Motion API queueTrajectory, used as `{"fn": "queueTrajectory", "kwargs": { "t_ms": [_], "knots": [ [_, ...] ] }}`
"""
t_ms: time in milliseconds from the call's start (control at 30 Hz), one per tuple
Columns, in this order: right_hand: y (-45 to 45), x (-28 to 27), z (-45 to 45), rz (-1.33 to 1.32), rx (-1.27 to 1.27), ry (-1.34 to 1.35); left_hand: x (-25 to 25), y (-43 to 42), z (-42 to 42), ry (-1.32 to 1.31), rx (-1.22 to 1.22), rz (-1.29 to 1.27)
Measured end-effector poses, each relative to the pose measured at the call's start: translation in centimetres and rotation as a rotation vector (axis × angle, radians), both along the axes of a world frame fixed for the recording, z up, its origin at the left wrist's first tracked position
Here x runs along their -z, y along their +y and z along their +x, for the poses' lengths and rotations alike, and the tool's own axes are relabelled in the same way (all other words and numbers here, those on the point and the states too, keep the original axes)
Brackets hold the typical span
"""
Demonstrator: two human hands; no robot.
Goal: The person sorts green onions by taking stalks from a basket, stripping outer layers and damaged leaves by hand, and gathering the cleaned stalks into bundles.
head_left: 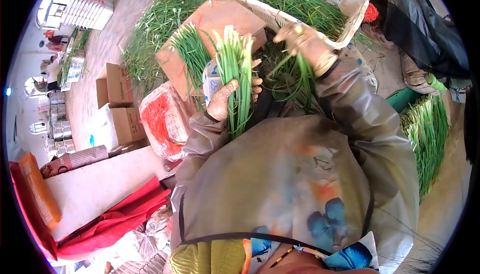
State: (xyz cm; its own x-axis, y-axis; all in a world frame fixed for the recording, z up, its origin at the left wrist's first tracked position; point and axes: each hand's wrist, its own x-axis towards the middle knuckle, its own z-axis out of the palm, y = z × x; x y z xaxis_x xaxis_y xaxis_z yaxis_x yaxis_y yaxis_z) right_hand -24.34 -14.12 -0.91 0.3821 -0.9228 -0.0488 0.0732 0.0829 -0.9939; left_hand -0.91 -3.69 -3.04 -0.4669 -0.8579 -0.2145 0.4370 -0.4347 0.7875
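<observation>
My left hand [223,100] is wrapped around an upright bunch of garlic chives [240,66], with the pale stem ends at the top. To the right, my right hand [306,46], slightly blurred, is beside the near rim of the white crate. A few loose chive leaves [300,74] hang from under its palm, and its fingers look curled over them. Another bunch of chives [191,49] lies on a reddish-brown board [227,16] just beyond my left hand. More loose chives [300,6] fill the white plastic crate [359,11].
A large heap of chives [160,24] spreads over the floor at the back left. Red ties [159,119] in clear plastic lie left of me, near open cardboard boxes [114,84]. Bundled chives [427,134] stand at my right. Stacked white crates [89,8] are farther off.
</observation>
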Motion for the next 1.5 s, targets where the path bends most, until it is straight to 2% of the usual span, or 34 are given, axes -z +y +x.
{"fn": "queueTrajectory", "kwargs": {
  "t_ms": [33, 67, 167, 233, 333, 367, 433, 533, 600, 633, 700, 733, 767, 833, 900, 933, 967, 1033, 1100, 1133, 1233, 1267, 1300, 1367, 1433, 1500],
  "knots": [
    [1.3, -0.7, 1.4, 0.074, -0.054, 0.051, 0.0, -0.3, -0.2, -0.068, 0.035, -0.003],
    [1.8, 0.0, 2.6, 0.045, -0.114, 0.071, 0.4, -0.2, -0.3, -0.159, -0.042, 0.009],
    [1.9, 1.2, 3.5, 0.007, -0.172, 0.115, 0.2, 0.1, -0.4, -0.17, -0.144, 0.052],
    [1.6, 1.4, 3.0, 0.123, -0.172, 0.079, -0.4, 0.6, -0.2, -0.012, -0.286, 0.191],
    [2.0, 1.9, 3.1, 0.152, -0.211, 0.049, 1.0, 0.5, 0.7, -0.019, -0.29, 0.129],
    [2.2, 2.1, 3.4, 0.161, -0.197, 0.026, 2.2, 0.4, 0.9, -0.112, -0.242, 0.054],
    [2.3, 2.2, 4.0, 0.094, -0.184, 0.04, 1.5, 0.2, -0.3, -0.264, -0.195, -0.11],
    [2.6, 1.8, 3.6, 0.143, -0.255, 0.065, 1.2, 0.0, -0.7, -0.252, -0.203, -0.07],
    [2.0, 3.2, 3.0, 0.149, -0.352, 0.115, 1.6, 0.1, 0.0, -0.086, -0.223, 0.133],
    [1.8, 4.0, 3.0, 0.118, -0.394, 0.16, 1.8, 0.1, 0.1, -0.086, -0.222, 0.133],
    [2.0, 4.3, 2.2, 0.147, -0.414, 0.137, 1.8, 0.2, 0.2, 0.193, -0.406, 0.073],
    [2.3, 4.2, 2.1, 0.147, -0.415, 0.137, 1.6, -0.2, 0.5, 0.266, -0.407, 0.046],
    [2.6, 4.0, 2.0, 0.194, -0.33, 0.077, 1.3, 0.1, 0.7, 0.255, -0.437, 0.003],
    [2.4, 3.3, 1.3, 0.25, -0.226, 0.011, 0.7, 0.3, 1.1, 0.045, -0.488, 0.095],
    [1.9, 2.9, 0.3, 0.461, -0.151, -0.299, 2.1, 0.1, 2.2, -0.06, -0.386, 0.143],
    [1.5, 2.1, -0.3, 0.46, -0.148, -0.339, 2.3, 0.2, 2.0, -0.07, -0.363, 0.159],
    [0.9, 2.6, -0.7, 0.329, -0.097, -0.302, 2.3, 0.2, 1.8, -0.019, -0.329, 0.16],
    [-0.2, 1.7, -1.8, -0.032, 0.058, -0.044, 1.9, 0.2, 1.5, -0.052, -0.324, 0.175],
    [-1.2, 1.5, -2.4, -0.078, 0.032, 0.103, 1.7, 0.2, 1.1, 0.04, -0.302, 0.145],
    [-0.9, 0.9, -2.3, -0.047, -0.008, 0.089, 1.6, 0.1, 0.8, 0.135, -0.278, 0.115],
    [1.0, -0.9, 0.5, 0.07, -0.068, 0.063, 1.6, -0.3, -0.6, 0.115, -0.173, 0.176],
    [1.1, 0.0, 1.6, 0.043, -0.085, -0.008, 2.0, -0.6, -0.5, 0.122, -0.073, 0.145],
    [1.2, 1.5, 2.6, 0.015, -0.102, -0.082, 0.2, -0.3, -2.6, 0.038, -0.09, -0.021],
    [1.2, 2.3, 3.9, 0.11, -0.013, -0.17, 0.0, -0.2, -3.6, -0.013, -0.106, 0.101],
    [1.0, 1.7, 3.7, 0.266, 0.022, -0.119, 2.3, -0.6, -2.2, 0.018, -0.099, 0.074],
    [0.8, 0.8, 3.2, 0.221, 0.108, -0.203, 2.7, -0.7, -1.2, 0.0, -0.125, 0.016]
  ]
}}
